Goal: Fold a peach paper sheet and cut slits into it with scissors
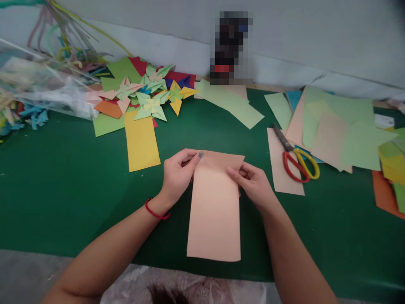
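Note:
A long sheet of pale peach paper [215, 215] is held up between my two hands over the green table. Its top end bends over toward me in a short flap. My left hand [180, 171] pinches the upper left corner, thumb on the front face. My right hand [255, 183] grips the right edge just under the flap, with its thumb on the front and the other fingers partly hidden behind. To the left lies a yellow paper rectangle [142, 141]. Scissors [295, 158] with one red and one yellow handle rest on a pinkish paper strip [286, 181] to the right.
Folded paper stars [152, 105] pile up at the back left beside a clear plastic bag [57, 84]. Light green sheets [360, 143] and other coloured papers are stacked at the right. A pale wall [300, 42] rises behind the green table [79, 190].

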The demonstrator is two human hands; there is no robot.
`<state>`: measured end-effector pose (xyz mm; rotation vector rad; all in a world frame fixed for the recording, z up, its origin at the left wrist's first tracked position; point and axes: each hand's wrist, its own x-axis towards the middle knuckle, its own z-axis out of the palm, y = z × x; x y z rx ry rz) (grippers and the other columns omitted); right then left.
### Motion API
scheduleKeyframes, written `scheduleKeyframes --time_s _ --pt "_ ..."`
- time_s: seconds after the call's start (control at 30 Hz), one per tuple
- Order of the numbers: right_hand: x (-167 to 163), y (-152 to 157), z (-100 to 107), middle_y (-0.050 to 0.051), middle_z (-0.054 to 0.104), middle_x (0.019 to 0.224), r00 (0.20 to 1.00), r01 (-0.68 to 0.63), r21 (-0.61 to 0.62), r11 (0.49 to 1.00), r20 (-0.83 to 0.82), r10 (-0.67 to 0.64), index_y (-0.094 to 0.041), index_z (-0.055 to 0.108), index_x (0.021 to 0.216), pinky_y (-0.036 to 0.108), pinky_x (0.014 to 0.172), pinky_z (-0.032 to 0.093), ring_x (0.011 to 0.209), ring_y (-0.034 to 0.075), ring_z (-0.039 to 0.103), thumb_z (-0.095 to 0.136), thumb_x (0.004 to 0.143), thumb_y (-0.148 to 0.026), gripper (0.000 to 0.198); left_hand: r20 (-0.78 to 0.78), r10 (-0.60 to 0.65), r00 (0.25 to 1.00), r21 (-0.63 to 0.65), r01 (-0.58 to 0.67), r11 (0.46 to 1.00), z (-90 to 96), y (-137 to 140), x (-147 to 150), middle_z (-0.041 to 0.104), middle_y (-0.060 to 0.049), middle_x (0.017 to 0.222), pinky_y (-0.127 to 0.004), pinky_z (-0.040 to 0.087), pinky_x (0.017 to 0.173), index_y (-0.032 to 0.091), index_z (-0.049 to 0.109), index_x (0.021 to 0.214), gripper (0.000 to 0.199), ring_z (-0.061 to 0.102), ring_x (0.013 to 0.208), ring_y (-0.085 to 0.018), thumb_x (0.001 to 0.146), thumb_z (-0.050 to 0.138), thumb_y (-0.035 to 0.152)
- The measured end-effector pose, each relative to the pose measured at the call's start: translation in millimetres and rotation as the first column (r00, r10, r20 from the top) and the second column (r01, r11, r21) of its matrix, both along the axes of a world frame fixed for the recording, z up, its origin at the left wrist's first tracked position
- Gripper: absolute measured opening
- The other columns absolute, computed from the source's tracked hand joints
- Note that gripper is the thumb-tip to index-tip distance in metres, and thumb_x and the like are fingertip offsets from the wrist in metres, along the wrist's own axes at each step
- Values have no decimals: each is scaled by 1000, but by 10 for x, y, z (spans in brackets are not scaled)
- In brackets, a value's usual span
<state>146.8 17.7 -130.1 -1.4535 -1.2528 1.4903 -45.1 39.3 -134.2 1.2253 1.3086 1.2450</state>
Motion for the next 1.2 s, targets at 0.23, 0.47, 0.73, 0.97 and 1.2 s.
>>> scheduleKeyframes --time_s 0.23,0.47,0.73,0.97,1.2 --pt "44 11 29 -1 54 64 990 74 97 993 116 -85 -21 61 80 23 42 39 51 12 48 63 76 -44 23 -49 -126 991 -47 124 991 67 -46 16 53 3 51 -19 30 33 21 68 75 12 42 37 -7 79 62 30" --pt "60 14 41 1 59 66 958 83 140 987 262 -118 -21 63 73 24 47 37 55 13 49 67 71 -45 24 -66 -239 969 -111 231 967 79 -65 26 56 2 53 -19 32 34 20 66 74 13 43 37 -7 80 59 30" --pt "90 10 36 1 59 64 968 21 122 992 244 -50 -21 65 77 25 49 39 58 14 51 61 77 -45 25 -263 -232 937 72 259 963 86 -30 -46 66 -2 68 -21 41 46 21 67 75 13 56 55 -12 80 58 27" --pt "112 1 46 -1 54 56 972 -7 99 995 236 -16 -20 63 77 24 46 37 51 12 48 60 78 -46 26 -335 -222 916 120 275 954 76 -7 -62 68 -1 71 -22 43 52 21 67 77 13 59 61 -12 82 56 25" --pt "121 9 145 3 66 80 934 -238 112 965 299 196 -22 66 81 27 61 43 73 18 59 58 80 -44 24 -386 -428 817 42 480 876 103 -14 -50 66 0 71 -22 40 55 21 66 79 14 57 62 -12 84 53 23"
